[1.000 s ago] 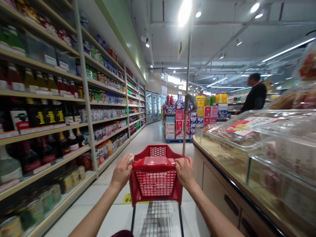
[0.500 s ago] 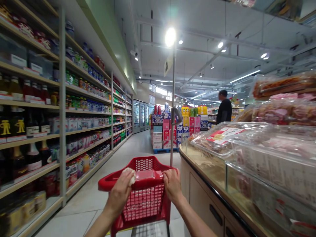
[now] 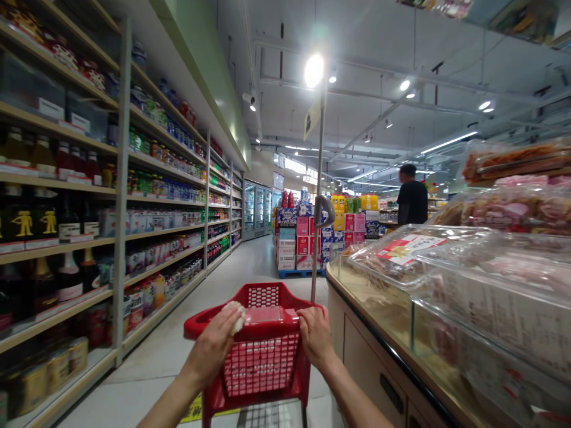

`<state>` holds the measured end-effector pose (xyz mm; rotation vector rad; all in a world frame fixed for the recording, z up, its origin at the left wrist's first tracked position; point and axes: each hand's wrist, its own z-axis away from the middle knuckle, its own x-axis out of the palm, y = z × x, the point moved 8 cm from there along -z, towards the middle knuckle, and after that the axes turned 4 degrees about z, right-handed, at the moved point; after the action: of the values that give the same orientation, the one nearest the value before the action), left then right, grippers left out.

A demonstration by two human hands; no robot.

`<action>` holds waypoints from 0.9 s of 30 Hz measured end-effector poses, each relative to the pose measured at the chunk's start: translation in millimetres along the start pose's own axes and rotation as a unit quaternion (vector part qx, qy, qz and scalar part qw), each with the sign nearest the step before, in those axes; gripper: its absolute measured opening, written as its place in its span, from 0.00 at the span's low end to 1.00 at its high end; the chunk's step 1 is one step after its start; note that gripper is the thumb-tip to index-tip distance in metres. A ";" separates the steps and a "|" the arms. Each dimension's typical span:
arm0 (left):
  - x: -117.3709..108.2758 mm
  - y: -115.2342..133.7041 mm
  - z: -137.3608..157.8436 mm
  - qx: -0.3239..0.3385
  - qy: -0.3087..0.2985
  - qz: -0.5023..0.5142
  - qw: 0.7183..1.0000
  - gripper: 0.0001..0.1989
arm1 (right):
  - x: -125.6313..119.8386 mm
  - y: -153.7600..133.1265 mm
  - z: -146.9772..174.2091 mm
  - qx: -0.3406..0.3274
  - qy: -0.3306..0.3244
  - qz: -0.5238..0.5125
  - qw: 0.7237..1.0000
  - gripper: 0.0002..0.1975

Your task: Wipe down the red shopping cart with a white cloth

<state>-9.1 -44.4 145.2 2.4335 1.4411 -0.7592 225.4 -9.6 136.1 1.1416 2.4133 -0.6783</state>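
A red plastic shopping cart (image 3: 261, 368) stands in front of me, its basket of open mesh. My left hand (image 3: 214, 342) lies closed at the left part of the cart's handlebar (image 3: 263, 326), with a crumpled whitish cloth (image 3: 235, 315) bunched under its fingers. At the bar's right end, my right hand (image 3: 316, 336) is wrapped round the handle, thumb turned inward. Both palms are hidden. A grey metal pole (image 3: 319, 172) with a hook-like loop rises just beyond my right hand; its lower end is out of sight.
Shelves (image 3: 165, 169) of bottles and cans line the left side. Close on the right runs a display counter (image 3: 370, 333) with clear food trays (image 3: 401, 249). Ahead are stacked drink boxes (image 3: 303, 238) on a blue pallet (image 3: 297, 273), and a person (image 3: 411, 196) in black.
The view has turned slightly left, and more of a yellow floor marking shows below the cart. Both hands keep their places on the handlebar.
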 end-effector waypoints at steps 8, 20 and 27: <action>15.3 51.1 -19.8 0.014 -0.015 0.037 0.999 0.19 | 0.7 0.5 1.3 -0.007 0.004 0.012 1.000 0.14; 31.6 83.1 -31.3 0.040 -0.045 0.047 0.997 0.23 | 0.8 2.6 2.5 -0.028 0.006 0.033 0.999 0.15; 5.1 30.3 -18.7 -0.091 0.006 -0.015 0.996 0.17 | -1.1 3.5 2.4 -0.022 0.016 0.034 0.999 0.15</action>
<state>25.1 -47.6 156.0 2.2887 1.4847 -0.5916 229.2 -9.6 133.8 1.2212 2.3916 -0.5864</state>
